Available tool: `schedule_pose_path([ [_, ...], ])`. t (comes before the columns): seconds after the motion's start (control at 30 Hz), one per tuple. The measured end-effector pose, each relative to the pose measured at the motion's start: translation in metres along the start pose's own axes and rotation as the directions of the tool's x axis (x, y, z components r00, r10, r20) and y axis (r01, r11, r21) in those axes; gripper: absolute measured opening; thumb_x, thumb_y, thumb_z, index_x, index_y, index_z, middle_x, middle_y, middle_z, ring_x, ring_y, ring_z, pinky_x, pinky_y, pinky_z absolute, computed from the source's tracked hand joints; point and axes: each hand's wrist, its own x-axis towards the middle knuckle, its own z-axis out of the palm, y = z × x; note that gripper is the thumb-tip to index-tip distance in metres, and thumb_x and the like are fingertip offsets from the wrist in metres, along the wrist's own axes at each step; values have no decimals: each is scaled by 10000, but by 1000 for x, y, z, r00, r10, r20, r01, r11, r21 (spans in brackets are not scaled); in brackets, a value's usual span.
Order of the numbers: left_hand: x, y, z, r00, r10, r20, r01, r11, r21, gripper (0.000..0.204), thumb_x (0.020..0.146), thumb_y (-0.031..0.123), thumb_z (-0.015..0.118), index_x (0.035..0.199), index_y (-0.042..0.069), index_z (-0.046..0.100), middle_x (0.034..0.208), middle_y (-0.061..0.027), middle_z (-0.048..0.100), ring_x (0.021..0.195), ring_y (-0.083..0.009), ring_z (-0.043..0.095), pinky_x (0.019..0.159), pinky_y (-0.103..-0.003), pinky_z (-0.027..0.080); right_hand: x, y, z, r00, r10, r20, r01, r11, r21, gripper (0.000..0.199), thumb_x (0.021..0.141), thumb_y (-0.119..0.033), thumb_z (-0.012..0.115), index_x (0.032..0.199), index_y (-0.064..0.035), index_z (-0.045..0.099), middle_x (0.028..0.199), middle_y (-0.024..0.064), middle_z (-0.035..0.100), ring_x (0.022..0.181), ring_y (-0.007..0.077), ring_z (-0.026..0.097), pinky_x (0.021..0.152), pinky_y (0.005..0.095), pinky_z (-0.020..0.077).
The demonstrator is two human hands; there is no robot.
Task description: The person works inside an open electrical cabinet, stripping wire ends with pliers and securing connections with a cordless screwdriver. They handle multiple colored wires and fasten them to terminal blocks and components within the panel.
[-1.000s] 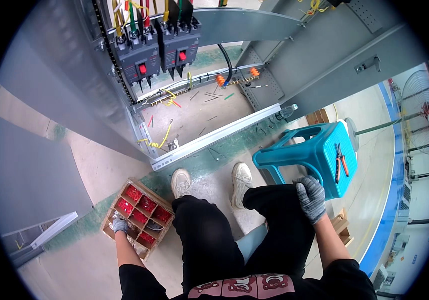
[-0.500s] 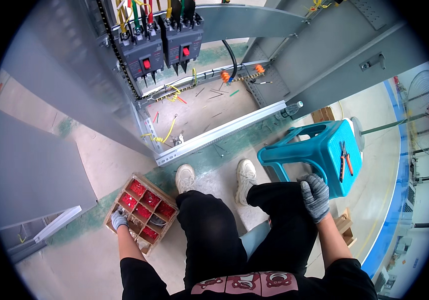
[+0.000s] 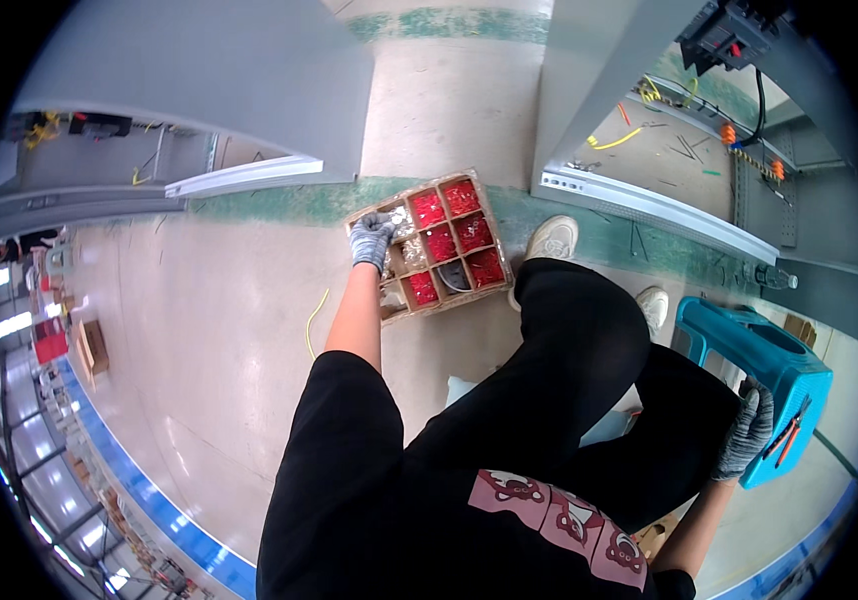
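A divided cardboard box (image 3: 449, 304) lies on the floor to the left of my feet. Several of its compartments hold small red pieces (image 3: 429, 208), and others hold silver metal pieces (image 3: 412, 254). My left hand (image 3: 373, 240), in a grey glove, reaches to a compartment at the box's left edge; its fingers are drawn together, and whatever they pinch is hidden. Also gloved, my right hand (image 3: 748, 432) rests by my right knee with its fingers laid along it, beside the blue stool (image 3: 811, 385). Pliers with orange handles (image 3: 789, 438) lie on that stool.
An open grey cabinet (image 3: 664, 210) with breakers (image 3: 724, 45) and wiring stands at the upper right. Another grey cabinet (image 3: 219, 70) is at the upper left. A yellow wire (image 3: 314, 322) lies on the floor near my left forearm. A plastic bottle (image 3: 776, 278) is near the right cabinet.
The view has swung left, so the box now appears nearer the middle and the cabinet farther right. My left hand stays at the box and my right hand by the knee.
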Motion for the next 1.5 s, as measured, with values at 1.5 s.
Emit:
schedule_pose_path([
  [1.5,-75,220,387,744,668,29,-668,744,9,352,839,5,562,1188,5,510,1047,-133,577,763,-168,582,679,-244,494,234,-70,143,962,-104,251,-69,798,598,66,926,-85,537,950,-33,571,813,50,603,694,118,598,660,258,518],
])
